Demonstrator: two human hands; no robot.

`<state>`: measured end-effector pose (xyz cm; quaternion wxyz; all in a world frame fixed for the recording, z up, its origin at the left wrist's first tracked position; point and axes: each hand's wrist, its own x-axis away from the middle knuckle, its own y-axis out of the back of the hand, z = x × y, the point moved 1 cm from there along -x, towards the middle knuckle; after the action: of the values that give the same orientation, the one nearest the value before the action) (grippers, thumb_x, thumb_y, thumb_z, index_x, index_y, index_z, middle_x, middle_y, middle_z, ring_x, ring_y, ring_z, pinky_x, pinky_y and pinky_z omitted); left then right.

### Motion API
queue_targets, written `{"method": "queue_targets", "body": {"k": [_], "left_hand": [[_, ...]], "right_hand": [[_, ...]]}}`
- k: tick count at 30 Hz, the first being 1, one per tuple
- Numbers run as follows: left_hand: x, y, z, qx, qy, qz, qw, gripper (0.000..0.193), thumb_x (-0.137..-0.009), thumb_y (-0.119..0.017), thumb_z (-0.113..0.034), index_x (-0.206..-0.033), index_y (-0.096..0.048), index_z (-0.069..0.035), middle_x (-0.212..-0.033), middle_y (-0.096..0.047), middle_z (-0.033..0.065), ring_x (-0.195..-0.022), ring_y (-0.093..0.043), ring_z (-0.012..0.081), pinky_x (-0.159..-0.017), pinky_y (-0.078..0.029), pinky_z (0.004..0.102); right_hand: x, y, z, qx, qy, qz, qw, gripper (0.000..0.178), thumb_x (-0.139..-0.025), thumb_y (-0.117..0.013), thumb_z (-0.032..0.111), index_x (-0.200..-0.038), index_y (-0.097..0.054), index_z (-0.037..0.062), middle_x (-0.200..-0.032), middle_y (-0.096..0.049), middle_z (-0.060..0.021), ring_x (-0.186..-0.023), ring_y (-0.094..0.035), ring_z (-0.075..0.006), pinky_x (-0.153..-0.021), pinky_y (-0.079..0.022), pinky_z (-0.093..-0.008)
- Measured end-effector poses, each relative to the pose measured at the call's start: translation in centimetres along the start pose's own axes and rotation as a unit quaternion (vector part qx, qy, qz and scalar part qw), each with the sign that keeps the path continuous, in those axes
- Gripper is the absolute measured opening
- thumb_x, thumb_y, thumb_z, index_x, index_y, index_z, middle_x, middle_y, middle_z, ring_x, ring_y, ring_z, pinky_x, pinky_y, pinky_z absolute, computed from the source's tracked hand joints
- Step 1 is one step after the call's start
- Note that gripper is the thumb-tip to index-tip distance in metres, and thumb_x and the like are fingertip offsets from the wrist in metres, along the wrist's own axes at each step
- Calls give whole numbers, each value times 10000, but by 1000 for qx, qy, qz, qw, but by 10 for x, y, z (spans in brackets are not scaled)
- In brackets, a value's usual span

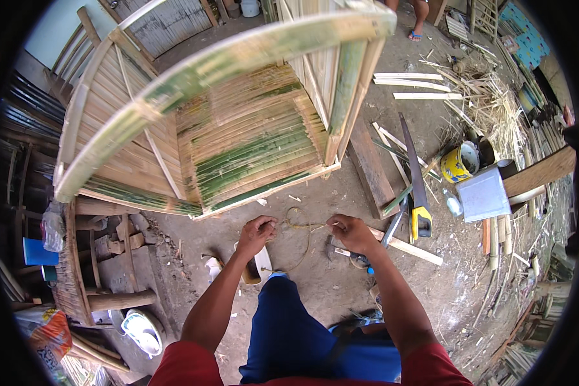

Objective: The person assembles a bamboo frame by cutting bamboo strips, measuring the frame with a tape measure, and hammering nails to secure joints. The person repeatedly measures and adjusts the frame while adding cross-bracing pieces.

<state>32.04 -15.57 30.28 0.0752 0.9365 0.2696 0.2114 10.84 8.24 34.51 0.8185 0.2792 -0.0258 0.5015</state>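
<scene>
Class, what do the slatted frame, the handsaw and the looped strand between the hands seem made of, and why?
Slatted frame: probably bamboo, unpainted; its strips show green and tan.
Handsaw: likely steel blade, smooth and grey; yellow-black handle, perhaps plastic.
Strand: perhaps plant fibre, yellowish and curling; too thin to tell.

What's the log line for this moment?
left hand: at looped strand, hold unclear | right hand: pinching strand | ahead: bamboo frame | right side: saw

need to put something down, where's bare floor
Brown dirt floor looks mostly bare right of the right forearm, below the long yellow-handled handsaw in the picture, and left of the left hand. It's crowded beside the right hand: metal-headed hammer, pale wooden strip.
</scene>
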Motion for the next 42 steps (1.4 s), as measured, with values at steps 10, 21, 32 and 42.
{"method": "queue_targets", "body": {"k": [10,21,32,42], "left_hand": [[189,181,-240,203,135,-81,966,291,-1015,-601,-243,-1187,-674,-21,-895,-700,63,-773,-658,119,-692,-527,265],[164,263,-343,266,153,-69,949,616,-1000,-591,-502,-1434,-477,-80,-1307,-626,148,-1142,-630,286,-967,-498,454],[105,239,-332,693,113,-228,674,556,-977,-645,-393,-1418,-427,-135,-1383,-554,100,-1280,-539,281,-1086,-423,474],[68,330,-470,678,-86,-182,707,183,-951,-702,-247,-1060,-607,-134,-1180,-635,52,-1173,-594,256,-1056,-473,439]], "right_hand": [[53,87,356,-195,-135,48,970,219,-1005,-618,147,-1153,-654,-10,-961,-685,-50,-846,-655,-134,-734,-560,-290],[-6,126,472,-299,-169,-48,938,435,-1018,-557,507,-1023,-666,86,-859,-694,-22,-745,-677,-153,-670,-540,-328],[-83,110,387,-682,-218,-127,687,425,-923,-666,407,-1231,-552,137,-1119,-625,-73,-1043,-595,-261,-953,-453,-477],[-127,173,532,-706,-115,-20,698,330,-924,-628,198,-1228,-540,102,-1207,-597,-106,-1169,-548,-297,-1034,-429,-492]]}}
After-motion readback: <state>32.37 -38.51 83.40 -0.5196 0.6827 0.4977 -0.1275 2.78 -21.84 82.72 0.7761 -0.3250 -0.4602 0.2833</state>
